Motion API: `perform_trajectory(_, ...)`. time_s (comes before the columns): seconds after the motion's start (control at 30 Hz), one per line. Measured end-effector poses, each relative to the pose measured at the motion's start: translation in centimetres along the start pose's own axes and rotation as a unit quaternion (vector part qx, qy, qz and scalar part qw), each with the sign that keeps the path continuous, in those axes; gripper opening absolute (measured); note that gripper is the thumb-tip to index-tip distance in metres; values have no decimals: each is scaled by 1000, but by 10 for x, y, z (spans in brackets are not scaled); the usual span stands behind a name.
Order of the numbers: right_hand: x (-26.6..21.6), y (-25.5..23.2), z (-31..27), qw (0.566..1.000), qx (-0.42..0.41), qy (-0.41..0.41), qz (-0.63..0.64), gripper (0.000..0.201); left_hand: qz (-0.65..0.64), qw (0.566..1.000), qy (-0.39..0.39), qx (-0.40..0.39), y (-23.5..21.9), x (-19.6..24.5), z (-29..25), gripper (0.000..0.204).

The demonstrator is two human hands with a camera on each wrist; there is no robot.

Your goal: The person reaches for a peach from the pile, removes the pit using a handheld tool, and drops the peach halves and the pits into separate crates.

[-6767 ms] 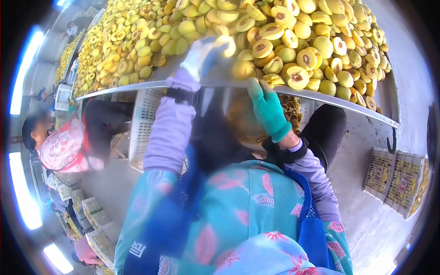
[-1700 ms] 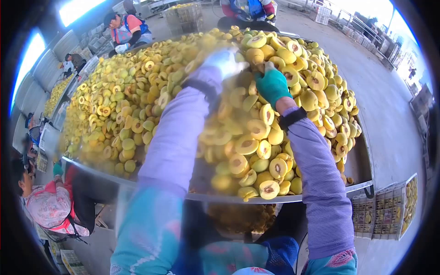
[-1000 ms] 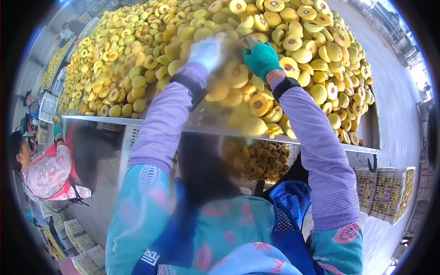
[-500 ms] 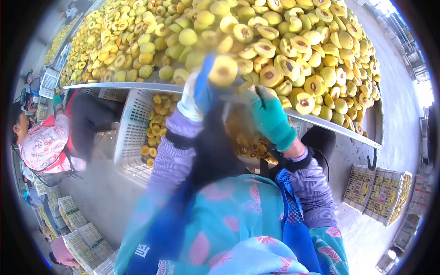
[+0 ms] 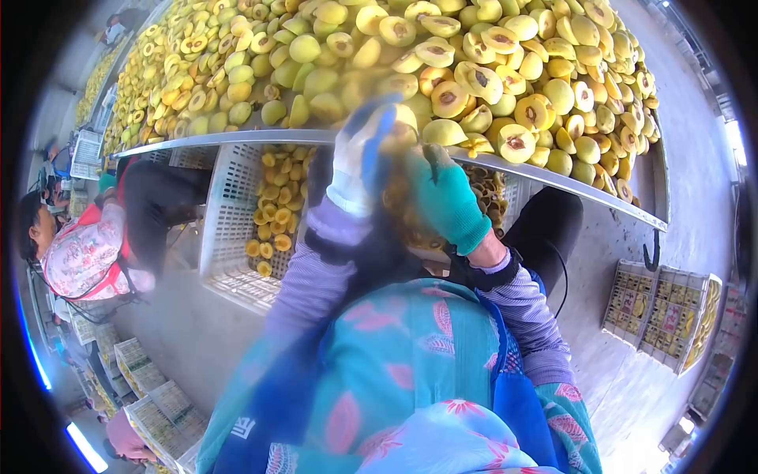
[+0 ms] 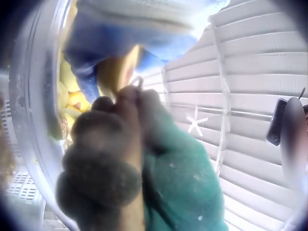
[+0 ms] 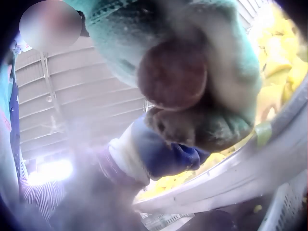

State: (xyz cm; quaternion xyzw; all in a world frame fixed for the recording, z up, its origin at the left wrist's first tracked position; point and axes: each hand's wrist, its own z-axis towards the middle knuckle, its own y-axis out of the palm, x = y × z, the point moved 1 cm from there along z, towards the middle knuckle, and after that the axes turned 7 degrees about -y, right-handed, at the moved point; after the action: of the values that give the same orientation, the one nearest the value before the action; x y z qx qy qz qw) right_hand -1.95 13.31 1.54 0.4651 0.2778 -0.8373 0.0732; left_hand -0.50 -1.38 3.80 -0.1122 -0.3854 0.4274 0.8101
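Note:
In the head view the left hand (image 5: pixel 355 162), in a white and blue glove, grips a yellow fruit half (image 5: pixel 403 120) above the table's front rim. Close on its right, the green-gloved right hand (image 5: pixel 452 201) has its fingers curled. The left wrist view shows those fingers round a wooden-handled tool (image 6: pixel 133 161), its small metal tip near the fruit half (image 6: pixel 111 74) in the left hand (image 6: pixel 139 36). The handle's round end (image 7: pixel 172 74) shows in the right wrist view, within the right hand (image 7: pixel 224 62); the left hand (image 7: pixel 163 154) is partly hidden behind.
Halved fruit (image 5: pixel 529 71) is heaped on the metal-rimmed table (image 5: pixel 588 188). Below stands a white crate (image 5: pixel 229 213) with fruit halves (image 5: pixel 276 213). A seated person (image 5: pixel 87 253) is at the left; filled crates (image 5: pixel 662 312) stand on the floor at the right.
Since half a second ago, the left hand has moved slightly right and the right hand slightly left, bringing them closer. Earlier, both hands were over the heap; they are now back at the front rim.

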Motion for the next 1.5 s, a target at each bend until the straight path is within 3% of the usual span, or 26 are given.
perform_trajectory(0.1,12,8,-4,992,7,-79,-94,27,2,999,16,-45,-4,-6,1,22)
perform_trajectory(0.13,14,9,-5,994,0,-62,-86,26,12,997,31,-75,-7,-7,2,23)
perform_trajectory(0.23,11,15,-7,998,-6,53,14,24,12,992,-45,-114,-11,3,6,22)
perform_trajectory(0.33,16,29,-11,995,55,70,47,31,-2,996,-7,-89,-2,-9,2,21)
perform_trajectory(0.47,28,55,-13,975,134,108,140,32,15,998,-47,-33,2,-2,3,20)
perform_trajectory(0.63,12,45,-14,984,38,140,108,25,-39,987,-155,-18,6,1,-6,28)
perform_trajectory(0.67,13,46,-17,989,18,131,69,22,-4,989,-141,-36,5,3,-4,29)
perform_trajectory(0.77,44,60,-32,996,-29,30,-74,36,50,989,-119,-72,4,2,-1,37)
perform_trajectory(0.8,44,57,-28,996,-31,0,-80,30,49,996,-59,-35,9,-6,0,29)
perform_trajectory(0.83,43,53,-28,996,-42,71,42,25,47,999,0,3,18,-19,1,20)
perform_trajectory(0.87,34,47,-25,976,-37,148,157,22,44,996,60,41,23,-24,2,13)
perform_trajectory(0.9,-7,24,-10,868,-39,313,383,25,-60,998,-33,-3,23,-23,1,13)
perform_trajectory(0.93,-31,12,-2,683,-37,449,575,30,-162,978,-124,-46,23,-20,0,16)
perform_trajectory(1.03,-36,9,2,586,-56,403,701,36,-286,884,-342,-144,20,-16,5,27)
perform_trajectory(1.13,-27,11,-4,602,-61,438,665,35,-277,914,-236,-178,26,-21,4,28)
perform_trajectory(1.27,-25,10,-3,590,-29,430,683,40,-223,928,-200,-219,30,-22,7,22)
perform_trajectory(1.3,-30,7,-1,590,-30,416,692,40,-225,916,-222,-246,30,-24,5,25)
perform_trajectory(1.33,-33,6,0,588,-31,402,701,40,-195,922,-193,-274,28,-24,7,29)
perform_trajectory(1.37,-27,9,-4,551,-43,409,726,39,-165,925,-162,-301,26,-25,9,33)
perform_trajectory(1.43,-10,14,-15,474,-66,423,769,37,-42,939,5,-342,23,-23,22,31)
perform_trajectory(1.5,-16,16,-13,459,-77,341,817,35,1,952,117,-283,30,-33,20,28)
